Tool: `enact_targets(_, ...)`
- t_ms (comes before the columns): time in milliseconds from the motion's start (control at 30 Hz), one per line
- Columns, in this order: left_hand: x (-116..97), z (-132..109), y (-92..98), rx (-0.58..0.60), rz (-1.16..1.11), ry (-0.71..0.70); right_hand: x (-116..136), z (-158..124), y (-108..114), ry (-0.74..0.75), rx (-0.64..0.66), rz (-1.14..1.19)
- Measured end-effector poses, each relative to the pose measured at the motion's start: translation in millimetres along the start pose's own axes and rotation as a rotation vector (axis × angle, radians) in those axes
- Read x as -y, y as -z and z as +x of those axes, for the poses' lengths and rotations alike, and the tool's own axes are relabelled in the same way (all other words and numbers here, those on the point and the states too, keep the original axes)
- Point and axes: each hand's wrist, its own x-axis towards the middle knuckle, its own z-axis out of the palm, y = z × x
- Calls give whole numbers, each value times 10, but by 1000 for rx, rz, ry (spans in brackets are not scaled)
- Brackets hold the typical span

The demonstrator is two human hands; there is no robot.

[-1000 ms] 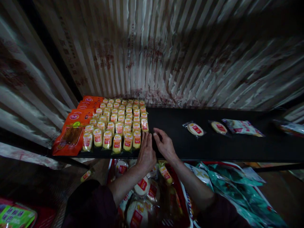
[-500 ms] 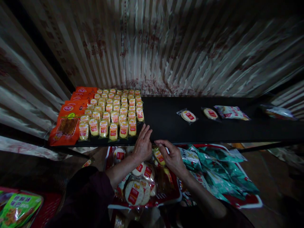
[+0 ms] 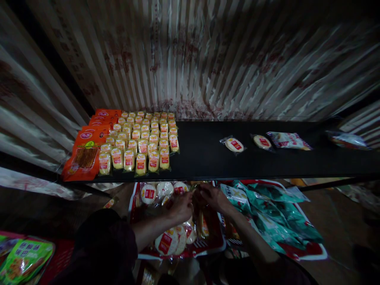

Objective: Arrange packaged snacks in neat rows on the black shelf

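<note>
Striped sheeting [image 3: 185, 59] is hanging behind the black shelf [image 3: 204, 158] while the left hand [image 3: 181, 208] and right hand [image 3: 215, 198] are working over wrapped cakes [image 3: 165, 242] in the red basket [image 3: 218, 239] below it, can't tell if fingers [image 3: 207, 190] are gripping, but I'm thinking light pinching beats squashing.

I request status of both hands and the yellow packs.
Left hand, right hand over basket, grip unclear. Yellow packs: rows on shelf. Round packs beside left hand.
</note>
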Motion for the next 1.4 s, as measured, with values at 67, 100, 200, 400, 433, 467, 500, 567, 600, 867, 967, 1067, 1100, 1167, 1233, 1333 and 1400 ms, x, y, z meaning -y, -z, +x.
enact_targets(67, 66, 39, -56, 26, -57, 42, 7, -4, -25, -11, 45, -6)
enact_targets(100, 92, 57, -81, 34, -87, 58, 22, -10, -34, -14, 63, -8)
enact_targets(200, 133, 98, -134, 50, -175, 88, 84, -35, -45, -10, 123, -9)
enact_targets(400, 136, 103, -136, 47, -277, 127, 126, -27, -45, 1, 155, 8)
enact_targets(433, 141, 101, -135, 40, -285, 133, 120, -22, -42, 21, 139, 17)
enact_targets(467, 150, 101, -138, 28, -290, 140, 113, -18, -34, 49, 125, 27)
enact_targets(500, 162, 103, -143, 19, -292, 146, 106, -16, -21, 81, 113, 38)
enact_targets(567, 192, 107, -155, 5, -281, 132, 99, -19, 25, 130, 114, 63)
enact_targets(600, 205, 105, -159, -4, -261, 101, 99, -23, 57, 138, 124, 80)
enact_targets(867, 139, -56, -96, -233, 149, -314, 190, -76, 387, 176, 187, 328)
enact_targets(967, 61, -123, -56, -252, 236, -437, 268, -94, 504, 150, 268, 473)
enact_targets(1067, -29, -179, -21, -245, 281, -507, 353, -114, 617, 135, 352, 610)
enact_targets(1100, -61, -197, -11, -244, 286, -523, 378, -120, 649, 133, 371, 639)
enact_targets(1167, -124, -228, 7, -247, 281, -548, 415, -130, 699, 129, 376, 676)
enact_targets(1233, -178, -247, 20, -253, 266, -569, 434, -128, 723, 126, 362, 711)
enact_targets(1333, -236, -245, 35, -278, 255, -606, 444, -90, 725, 111, 347, 798)
enact_targets(1400, -272, -226, 48, -299, 247, -617, 461, -47, 722, 105, 333, 840)
